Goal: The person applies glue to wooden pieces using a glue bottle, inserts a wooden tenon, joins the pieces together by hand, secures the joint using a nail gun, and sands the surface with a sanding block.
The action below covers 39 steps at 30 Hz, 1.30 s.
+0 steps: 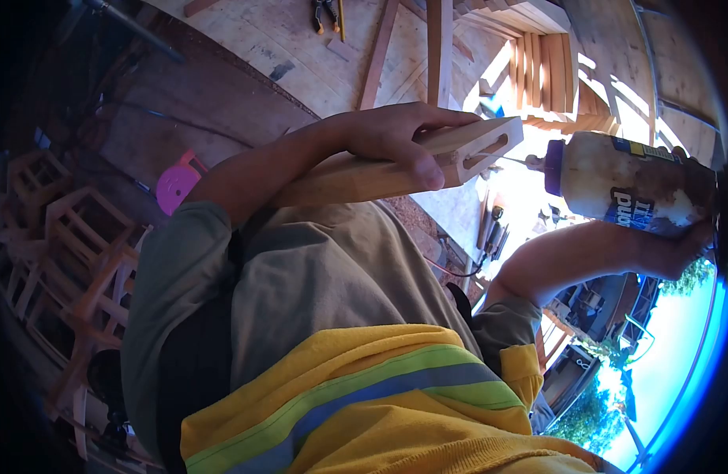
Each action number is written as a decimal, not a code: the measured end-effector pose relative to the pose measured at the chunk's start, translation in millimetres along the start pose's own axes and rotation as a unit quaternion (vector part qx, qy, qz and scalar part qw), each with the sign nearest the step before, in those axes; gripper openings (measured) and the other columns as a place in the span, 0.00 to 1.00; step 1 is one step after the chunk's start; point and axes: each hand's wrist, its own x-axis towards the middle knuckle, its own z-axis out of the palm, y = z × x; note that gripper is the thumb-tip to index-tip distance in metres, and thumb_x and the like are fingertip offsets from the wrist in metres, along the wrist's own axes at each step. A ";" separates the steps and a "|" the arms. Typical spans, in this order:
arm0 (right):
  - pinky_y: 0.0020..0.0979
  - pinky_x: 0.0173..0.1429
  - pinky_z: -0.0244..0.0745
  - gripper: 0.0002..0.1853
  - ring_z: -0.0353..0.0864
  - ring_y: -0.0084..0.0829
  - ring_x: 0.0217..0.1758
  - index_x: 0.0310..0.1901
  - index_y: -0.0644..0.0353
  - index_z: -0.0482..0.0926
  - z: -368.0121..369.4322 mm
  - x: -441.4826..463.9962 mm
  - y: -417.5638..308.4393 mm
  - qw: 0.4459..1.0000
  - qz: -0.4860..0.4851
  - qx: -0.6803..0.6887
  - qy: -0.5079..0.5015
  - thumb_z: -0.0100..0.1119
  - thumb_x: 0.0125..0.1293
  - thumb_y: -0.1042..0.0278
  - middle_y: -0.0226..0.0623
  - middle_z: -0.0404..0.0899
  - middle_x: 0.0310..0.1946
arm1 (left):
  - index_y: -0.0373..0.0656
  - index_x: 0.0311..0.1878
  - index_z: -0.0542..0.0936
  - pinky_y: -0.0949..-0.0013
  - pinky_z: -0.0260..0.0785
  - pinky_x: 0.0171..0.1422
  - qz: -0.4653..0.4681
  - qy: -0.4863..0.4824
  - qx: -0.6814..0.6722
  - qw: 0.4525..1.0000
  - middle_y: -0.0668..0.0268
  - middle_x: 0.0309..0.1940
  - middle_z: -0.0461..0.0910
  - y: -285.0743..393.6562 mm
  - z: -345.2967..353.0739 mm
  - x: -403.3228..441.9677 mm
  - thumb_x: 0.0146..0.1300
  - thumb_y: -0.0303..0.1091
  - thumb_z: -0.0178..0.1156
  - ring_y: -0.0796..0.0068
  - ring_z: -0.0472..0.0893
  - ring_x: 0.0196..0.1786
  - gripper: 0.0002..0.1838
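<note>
My left hand (392,144) is wrapped around a wooden piece (340,180), thumb on the near side and fingers over the top. An elongated mortise slot shows in the end of the wood, which points right. My right hand (686,249), at the right edge and partly in shadow, grips a large glue bottle (628,183) with a purple cap. The bottle lies on its side in the air, its nozzle aimed at the slot. A thin pale line runs between nozzle and slot; I cannot tell whether it is glue or a slim tip.
Behind the hands is a wooden worktable (301,47) with pliers (326,16) and loose wood strips (378,55). Stacked wooden parts (544,71) stand at its far right. Wooden frames (72,229) are piled at left, near a pink round object (177,186).
</note>
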 end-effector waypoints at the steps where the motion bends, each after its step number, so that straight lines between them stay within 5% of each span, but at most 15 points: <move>1: 0.22 0.58 0.82 0.15 0.83 0.17 0.44 0.42 0.51 0.77 3.3 -2.1 -2.5 0.999 -0.010 -0.015 0.039 0.47 0.82 0.52 0.23 0.76 0.38 | 0.37 0.81 0.58 0.62 0.64 0.74 0.001 0.000 -0.008 1.000 0.50 0.66 0.74 -0.3 0.9 0.3 0.34 0.54 0.76 0.60 0.76 0.67 0.67; 11: 0.20 0.60 0.76 0.17 0.79 0.17 0.43 0.43 0.54 0.77 4.2 -3.5 -7.7 0.992 -0.017 -0.036 0.118 0.45 0.83 0.52 0.25 0.74 0.38 | 0.37 0.81 0.59 0.62 0.64 0.75 0.001 0.001 0.003 1.000 0.50 0.67 0.74 -1.1 1.8 -1.9 0.35 0.53 0.75 0.59 0.76 0.67 0.67; 39: 0.20 0.62 0.73 0.17 0.79 0.19 0.46 0.46 0.57 0.78 -24.8 -4.4 -24.6 0.997 -0.030 -0.071 0.026 0.45 0.84 0.53 0.28 0.76 0.40 | 0.38 0.81 0.58 0.60 0.66 0.74 0.007 -0.008 0.008 1.000 0.48 0.65 0.74 -2.5 13.3 -6.9 0.34 0.57 0.75 0.56 0.77 0.66 0.68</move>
